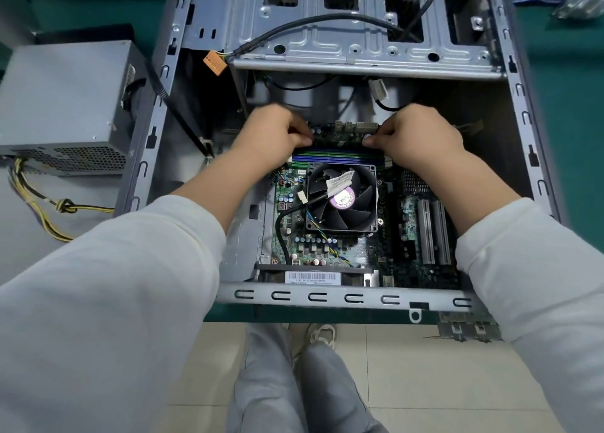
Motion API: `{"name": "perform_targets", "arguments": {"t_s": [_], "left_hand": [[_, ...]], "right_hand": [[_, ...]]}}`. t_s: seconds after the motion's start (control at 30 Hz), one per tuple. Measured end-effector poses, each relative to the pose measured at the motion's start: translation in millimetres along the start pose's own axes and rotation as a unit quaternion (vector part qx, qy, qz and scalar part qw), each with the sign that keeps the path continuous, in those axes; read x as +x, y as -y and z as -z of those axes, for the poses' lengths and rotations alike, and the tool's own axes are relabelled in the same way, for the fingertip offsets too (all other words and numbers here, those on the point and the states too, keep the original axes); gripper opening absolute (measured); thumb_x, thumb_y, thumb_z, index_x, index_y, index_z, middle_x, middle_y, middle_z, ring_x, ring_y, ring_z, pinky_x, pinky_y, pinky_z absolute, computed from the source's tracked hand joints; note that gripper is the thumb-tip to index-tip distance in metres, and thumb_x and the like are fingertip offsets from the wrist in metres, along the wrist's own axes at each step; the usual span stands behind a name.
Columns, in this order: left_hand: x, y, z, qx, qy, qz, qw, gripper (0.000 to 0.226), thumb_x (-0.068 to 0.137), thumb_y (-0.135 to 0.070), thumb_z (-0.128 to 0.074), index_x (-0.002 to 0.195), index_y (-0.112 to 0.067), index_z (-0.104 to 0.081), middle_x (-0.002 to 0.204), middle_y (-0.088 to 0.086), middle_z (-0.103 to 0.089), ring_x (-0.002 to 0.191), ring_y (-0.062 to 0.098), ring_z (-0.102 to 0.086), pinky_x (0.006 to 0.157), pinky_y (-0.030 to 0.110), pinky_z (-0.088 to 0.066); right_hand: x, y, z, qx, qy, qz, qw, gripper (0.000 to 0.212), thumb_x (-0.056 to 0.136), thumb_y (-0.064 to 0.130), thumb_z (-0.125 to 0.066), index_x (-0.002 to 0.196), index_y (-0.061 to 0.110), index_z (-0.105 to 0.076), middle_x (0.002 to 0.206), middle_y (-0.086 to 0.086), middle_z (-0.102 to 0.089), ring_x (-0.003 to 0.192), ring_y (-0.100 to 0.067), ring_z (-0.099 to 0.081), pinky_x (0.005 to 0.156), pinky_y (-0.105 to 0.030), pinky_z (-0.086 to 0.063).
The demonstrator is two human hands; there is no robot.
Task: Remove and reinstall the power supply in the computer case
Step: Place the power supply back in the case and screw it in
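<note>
Power supply (65,105) sits out on the table at left, freeing the computer case (327,297); left hand (271,135) and right hand (415,135) pinch a memory stick (340,149) at centre.

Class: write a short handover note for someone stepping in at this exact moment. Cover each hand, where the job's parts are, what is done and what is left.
Left hand: fingers curled, pinching at the left end of the memory slots.
Right hand: the same at the right end. What each grip holds is hidden.
Power supply: out of the case, lying on the table to its left, its cables loose beside it.
Done: removal.
Left: put the supply back in, reconnect its cables, fasten it.
</note>
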State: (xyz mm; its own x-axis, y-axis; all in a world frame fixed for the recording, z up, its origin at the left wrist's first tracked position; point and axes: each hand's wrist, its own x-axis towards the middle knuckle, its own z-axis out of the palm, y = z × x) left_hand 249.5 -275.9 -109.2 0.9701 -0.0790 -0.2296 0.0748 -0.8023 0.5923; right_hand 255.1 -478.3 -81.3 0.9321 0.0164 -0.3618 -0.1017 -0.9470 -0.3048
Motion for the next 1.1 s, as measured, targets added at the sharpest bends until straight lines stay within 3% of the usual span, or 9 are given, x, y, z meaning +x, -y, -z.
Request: {"name": "perform_targets", "arguments": {"t_s": [0.13,0.27,0.37,0.57,0.63,0.7,0.8,1.0,1.1], "left_hand": [[0.4,-0.1,-7.7,-0.051,-0.018,0.033,0.998,0.018,0.084,-0.015,-0.07,0.101,-0.017,-0.075,0.103,0.002,-0.071,0.085,0.007,-0.051,0.064,0.005,-0.029],[1.7,-2.0,-9.1,-0.044,-0.016,0.055,0.997,0.017,0.085,-0.011,-0.069,0.1,-0.014,-0.075,0.103,0.006,-0.071,0.086,0.01,-0.054,0.064,0.007,-0.03],[4.5,-5.6,-6.5,-0.027,0.006,0.067,0.997,0.017,0.085,-0.011,-0.069,0.101,-0.014,-0.075,0.104,0.007,-0.071,0.092,0.015,-0.06,0.065,0.007,-0.032],[8.9,-13.3,-1.2,-0.011,0.032,0.091,0.995,0.015,0.085,-0.01,-0.069,0.098,-0.015,-0.075,0.099,0.006,-0.072,0.079,0.011,-0.057,0.064,0.011,-0.037],[4.6,-12.5,-3.4,-0.021,0.019,0.091,0.995,0.015,0.085,-0.008,-0.068,0.097,-0.014,-0.075,0.1,0.006,-0.072,0.083,0.013,-0.059,0.07,0.014,-0.04],[-0.2,-10.9,-5.6,-0.036,0.007,0.09,0.995,0.016,0.086,-0.006,-0.067,0.098,-0.013,-0.075,0.101,0.006,-0.072,0.083,0.012,-0.059,0.072,0.017,-0.041],[-2.0,-8.9,-8.0,-0.048,-0.003,0.084,0.995,0.016,0.087,-0.007,-0.066,0.099,-0.012,-0.075,0.104,0.006,-0.071,0.086,0.01,-0.057,0.073,0.015,-0.039],[-2.9,-12.7,-5.8,-0.037,-0.001,0.074,0.997,0.016,0.088,-0.01,-0.065,0.1,-0.013,-0.074,0.107,0.005,-0.07,0.087,0.012,-0.056,0.076,0.017,-0.039],[-3.4,-11.5,-4.7,-0.035,0.001,0.072,0.997,0.015,0.09,-0.012,-0.064,0.101,-0.013,-0.074,0.11,0.005,-0.069,0.086,0.012,-0.054,0.077,0.019,-0.039]], "right_hand": [[0.3,2.2,-1.5,0.023,0.014,-0.037,0.999,0.037,0.082,0.053,-0.067,0.096,0.02,-0.074,0.094,-0.008,-0.067,0.091,-0.03,-0.06,0.069,-0.031,-0.043],[7.1,6.3,3.2,0.107,0.076,-0.069,0.989,0.036,0.082,0.042,-0.071,0.104,0.013,-0.072,0.1,-0.012,-0.069,0.098,-0.028,-0.062,0.09,-0.037,-0.05],[13.1,10.8,6.1,0.085,0.122,-0.084,0.985,0.042,0.086,0.039,-0.068,0.112,0.006,-0.067,0.108,-0.014,-0.067,0.104,-0.029,-0.061,0.097,-0.039,-0.047],[13.8,14.0,5.7,0.047,0.139,-0.1,0.984,0.041,0.089,0.042,-0.062,0.114,0.009,-0.064,0.118,-0.012,-0.061,0.112,-0.032,-0.056,0.099,-0.042,-0.045],[6.4,11.6,3.0,0.034,0.111,-0.082,0.99,0.032,0.09,0.04,-0.061,0.109,0.014,-0.065,0.115,-0.012,-0.062,0.111,-0.031,-0.056,0.096,-0.043,-0.046],[-0.6,8.8,-0.3,0.059,0.065,-0.058,0.994,0.023,0.089,0.041,-0.062,0.091,0.018,-0.063,0.1,-0.011,-0.063,0.103,-0.031,-0.059,0.085,-0.038,-0.049],[-6.0,5.7,-2.2,0.094,0.046,-0.05,0.993,0.022,0.088,0.041,-0.064,0.081,0.021,-0.059,0.087,-0.008,-0.059,0.096,-0.03,-0.06,0.077,-0.033,-0.046],[1.0,8.4,-1.9,0.068,0.077,-0.071,0.992,0.028,0.089,0.043,-0.062,0.095,0.016,-0.064,0.103,-0.015,-0.064,0.104,-0.033,-0.06,0.087,-0.038,-0.049],[0.2,5.9,-5.3,0.036,0.045,-0.049,0.997,0.028,0.089,0.044,-0.061,0.076,0.021,-0.055,0.1,-0.01,-0.063,0.102,-0.032,-0.059,0.077,-0.032,-0.044]]}}
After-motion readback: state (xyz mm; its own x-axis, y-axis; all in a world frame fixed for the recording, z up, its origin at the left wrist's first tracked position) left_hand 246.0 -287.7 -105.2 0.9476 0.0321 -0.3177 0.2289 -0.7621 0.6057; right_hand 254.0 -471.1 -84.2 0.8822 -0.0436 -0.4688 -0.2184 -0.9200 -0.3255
